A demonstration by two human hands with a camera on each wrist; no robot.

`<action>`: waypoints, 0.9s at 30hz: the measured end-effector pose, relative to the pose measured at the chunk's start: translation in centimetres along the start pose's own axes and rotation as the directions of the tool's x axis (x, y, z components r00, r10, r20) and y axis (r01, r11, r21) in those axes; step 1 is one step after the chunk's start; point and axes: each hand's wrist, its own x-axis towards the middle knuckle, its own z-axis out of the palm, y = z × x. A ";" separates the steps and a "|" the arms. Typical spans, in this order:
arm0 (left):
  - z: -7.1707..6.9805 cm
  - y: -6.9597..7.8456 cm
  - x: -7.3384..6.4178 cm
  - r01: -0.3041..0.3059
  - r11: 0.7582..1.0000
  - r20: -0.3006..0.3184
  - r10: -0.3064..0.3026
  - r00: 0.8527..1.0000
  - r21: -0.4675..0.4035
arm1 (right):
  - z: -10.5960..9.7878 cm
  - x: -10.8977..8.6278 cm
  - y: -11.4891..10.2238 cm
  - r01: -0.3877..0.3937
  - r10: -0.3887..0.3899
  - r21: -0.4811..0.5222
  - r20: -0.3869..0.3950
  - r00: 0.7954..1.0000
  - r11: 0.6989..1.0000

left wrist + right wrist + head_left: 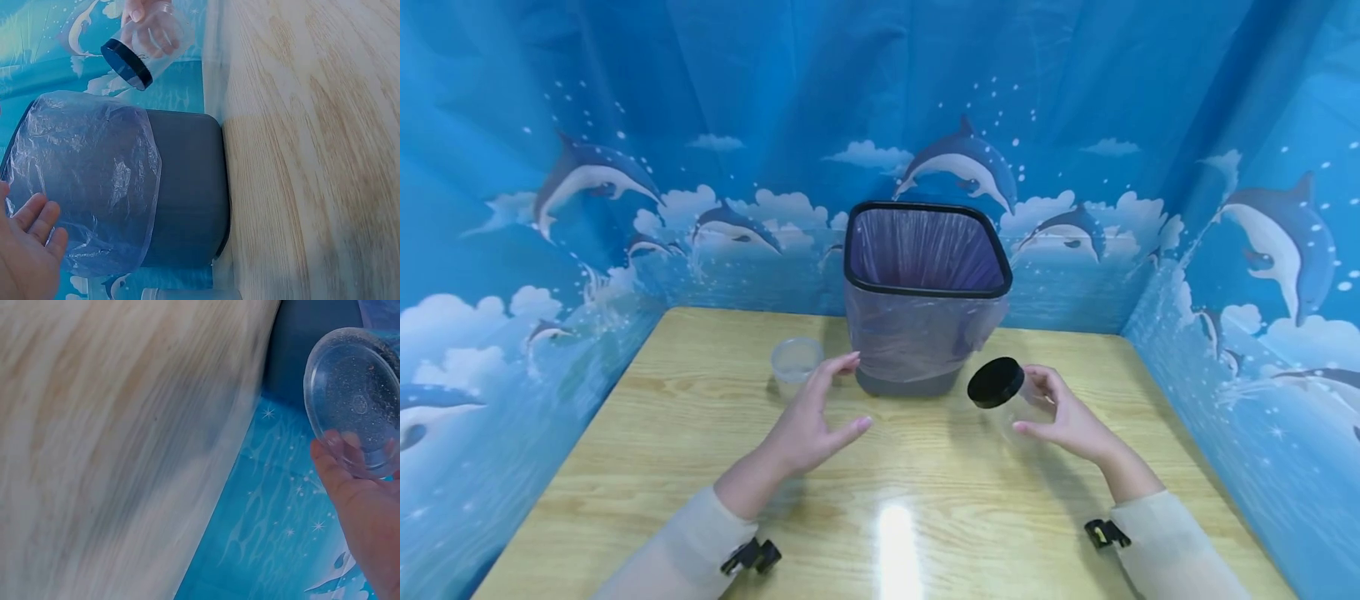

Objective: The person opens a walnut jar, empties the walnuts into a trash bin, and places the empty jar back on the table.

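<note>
My right hand [1063, 417] grips a clear plastic jar [1017, 417] with a black lid [996, 382], tilted and held above the table at the right of the bin. In the right wrist view the round base of the jar [356, 403] faces the camera, with small specks visible on it. My left hand [808, 421] is held in the air with fingers and thumb spread, nothing between them. It is in front of a clear plastic tub [796, 360] and left of the trash bin [910, 385]. The bin wears a translucent purple liner [925, 329] folded over its rim.
The bin stands at the back middle of the wooden table [700, 467], close to the blue dolphin-printed curtain [775, 100]. That curtain also rises along both sides. Bright light reflects off the table's front.
</note>
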 end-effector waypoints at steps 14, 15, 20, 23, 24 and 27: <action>0.1 -1.0 -0.3 -0.047 0.999 -0.102 0.044 0.994 -0.027 | -1.1 0.5 1.1 -0.119 0.121 -0.053 0.031 0.992 0.991; 0.1 -1.0 -0.3 -0.047 0.998 -0.106 0.044 0.993 -0.031 | -1.1 0.5 1.2 -0.116 0.118 -0.056 0.031 0.992 0.992; -0.1 -1.3 -0.6 -0.048 0.998 -0.127 0.043 0.991 -0.044 | -1.1 0.7 1.6 -0.117 0.119 -0.067 0.024 0.993 0.991; -0.2 -1.5 -0.7 -0.047 0.998 -0.135 0.041 0.990 -0.044 | -1.2 0.8 1.8 -0.128 0.129 -0.081 0.015 0.991 0.989; -0.3 -1.6 -0.7 -0.047 0.998 -0.136 0.040 0.990 -0.047 | -1.2 0.8 1.9 -0.128 0.130 -0.082 0.012 0.991 0.988; -0.4 -1.8 -0.8 -0.053 0.997 -0.139 0.045 0.989 -0.057 | -1.3 0.9 1.9 -0.121 0.122 -0.091 0.006 0.993 0.988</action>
